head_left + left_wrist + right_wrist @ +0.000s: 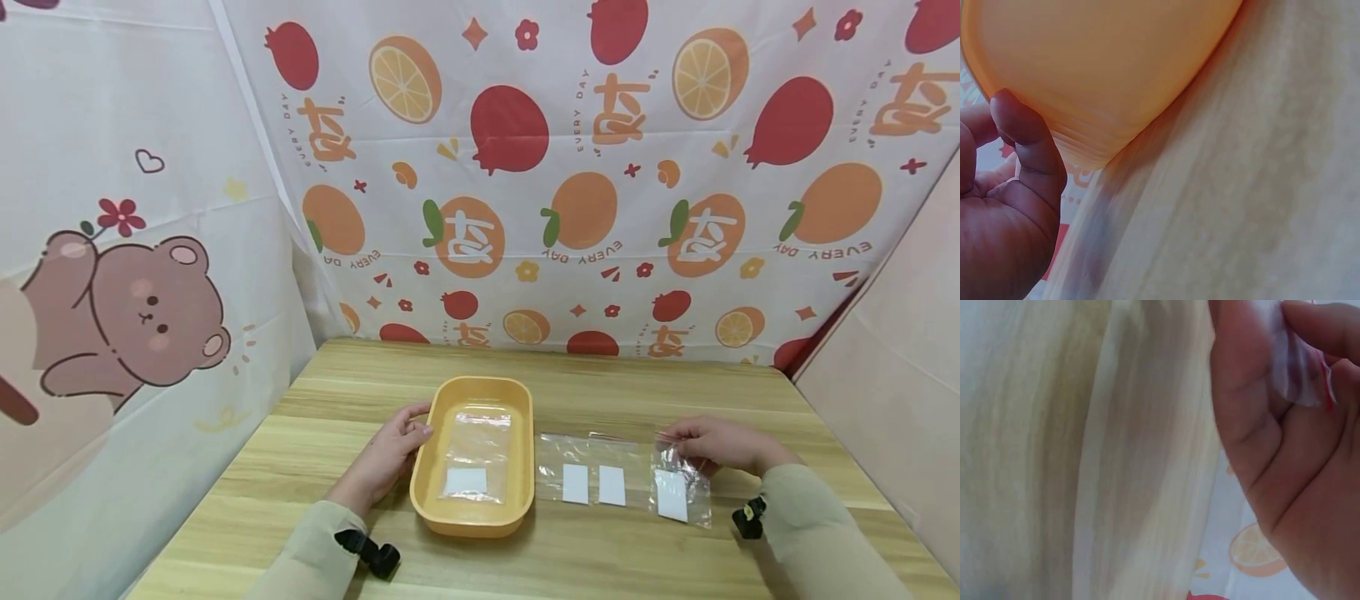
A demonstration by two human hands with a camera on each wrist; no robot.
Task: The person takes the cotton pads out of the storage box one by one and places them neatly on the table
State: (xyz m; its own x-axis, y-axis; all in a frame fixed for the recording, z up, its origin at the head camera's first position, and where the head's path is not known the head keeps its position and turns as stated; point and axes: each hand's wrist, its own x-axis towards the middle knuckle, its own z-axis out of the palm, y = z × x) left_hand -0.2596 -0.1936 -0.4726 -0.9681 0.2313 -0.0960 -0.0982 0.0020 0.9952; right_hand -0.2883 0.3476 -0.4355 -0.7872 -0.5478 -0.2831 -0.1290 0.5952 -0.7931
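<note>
My left hand (382,457) grips the left side of a yellow-orange plastic tray (476,528), its thumb (1011,115) at the rim. Inside the tray lies a clear zip bag (482,442) with a white slip (466,481) in it. To the right, my right hand (722,443) pinches the top corner of another clear zip bag (698,504), which holds a white slip (672,497). Up close in the right wrist view, crumpled plastic (1300,378) with a red strip shows between thumb and fingers.
Two more clear bags with white slips (575,484) (611,486) lie side by side on the wooden table (600,558), between the tray and my right hand. A fruit-print curtain (510,275) hangs behind the table's back edge. Printed cloth (255,350) borders the left side.
</note>
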